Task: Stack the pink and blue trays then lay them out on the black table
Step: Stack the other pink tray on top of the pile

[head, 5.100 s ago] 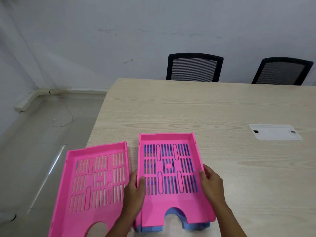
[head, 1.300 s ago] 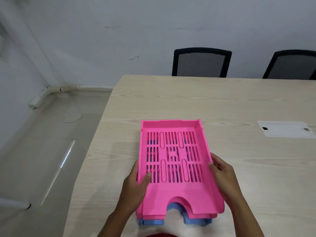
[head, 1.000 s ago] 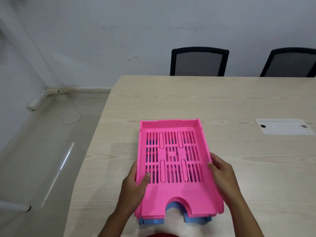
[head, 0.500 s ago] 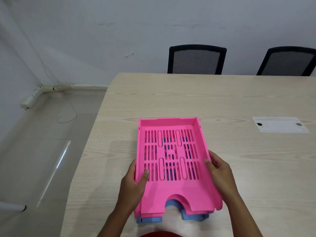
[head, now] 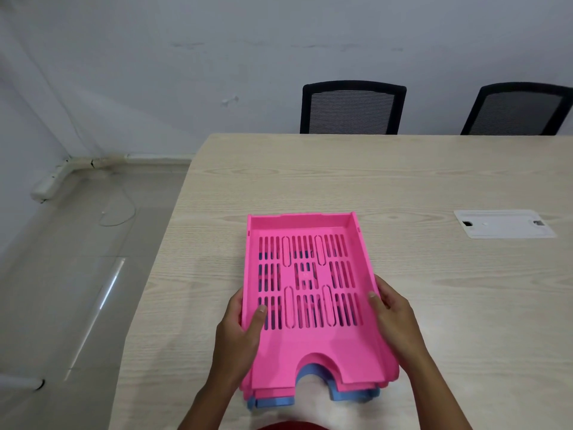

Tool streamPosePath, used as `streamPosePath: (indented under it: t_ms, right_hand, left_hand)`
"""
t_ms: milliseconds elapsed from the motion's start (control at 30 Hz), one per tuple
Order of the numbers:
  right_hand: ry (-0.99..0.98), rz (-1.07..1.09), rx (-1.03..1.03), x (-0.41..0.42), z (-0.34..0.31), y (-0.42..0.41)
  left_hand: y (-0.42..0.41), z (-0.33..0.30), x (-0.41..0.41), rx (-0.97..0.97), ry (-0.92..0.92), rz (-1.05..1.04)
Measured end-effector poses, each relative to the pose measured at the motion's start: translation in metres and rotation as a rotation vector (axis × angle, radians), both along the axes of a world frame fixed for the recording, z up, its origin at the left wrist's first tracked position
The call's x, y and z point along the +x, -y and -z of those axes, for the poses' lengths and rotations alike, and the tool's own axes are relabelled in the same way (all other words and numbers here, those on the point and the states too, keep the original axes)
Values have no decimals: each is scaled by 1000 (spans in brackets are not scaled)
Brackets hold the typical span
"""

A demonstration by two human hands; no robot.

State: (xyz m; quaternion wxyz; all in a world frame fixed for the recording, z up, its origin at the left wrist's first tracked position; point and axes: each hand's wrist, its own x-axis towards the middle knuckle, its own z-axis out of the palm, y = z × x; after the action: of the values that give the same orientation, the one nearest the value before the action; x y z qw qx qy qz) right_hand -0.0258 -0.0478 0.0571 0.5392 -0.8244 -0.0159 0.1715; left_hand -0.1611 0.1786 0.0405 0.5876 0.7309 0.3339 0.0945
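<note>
Between left hand (head: 240,332) and right hand (head: 395,318): pink tray (head: 310,293) gripped, nested on blue tray (head: 353,394); stacking apparently finished, next carrying to black table.

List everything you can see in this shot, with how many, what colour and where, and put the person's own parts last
Pink trays: at least two, pink, stacked near the table's near left edge, top one slotted.
Blue tray: at least one, blue, at the bottom of the stack, showing only at the near end.
Table: one, pale wood grain, fills the right and centre.
Cable cover plate: one, white, set in the table top on the right.
Chairs: two, black mesh backs, behind the table's far edge.
Wall trunking: one, white, at the floor corner on the left.
Red fabric: one patch, bottom edge; what it is cannot be told.
Left hand: grips the stack's left edge.
Right hand: grips the right edge.
</note>
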Motion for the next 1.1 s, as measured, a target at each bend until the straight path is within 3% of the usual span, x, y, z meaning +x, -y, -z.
streamPosePath:
  t_ms: [1100]
  right_hand:
    - [-63,65,-10,5,8,4]
  left_hand:
    - [-10,7,3,-33,-34,-87]
